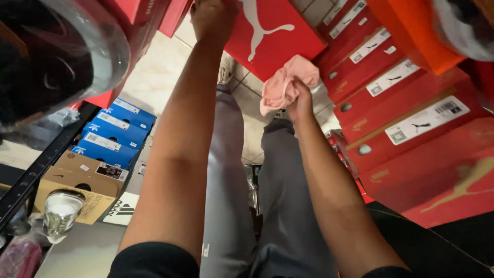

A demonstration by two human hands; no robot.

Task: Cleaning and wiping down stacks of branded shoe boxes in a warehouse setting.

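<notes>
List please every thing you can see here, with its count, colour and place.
cloth: one, pink, in the right hand
red box: one, red, top centre, under the left hand
stacked boxes: several, red, right side
blue boxes: about four, blue, left, on the floor
brown boxes: two, brown, lower left
cup: one, clear, lower left
floor: pale tiles
trousers: grey, centre
left hand: on the red box
right hand: shut grip on the cloth

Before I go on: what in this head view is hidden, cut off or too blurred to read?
- Left hand: fingers cut off by the top edge on the red box; grip unclear.
- Pink cloth: bunched in the right hand, so its full shape is hidden.
- Blurred dark object, top left: too close to identify.
</notes>
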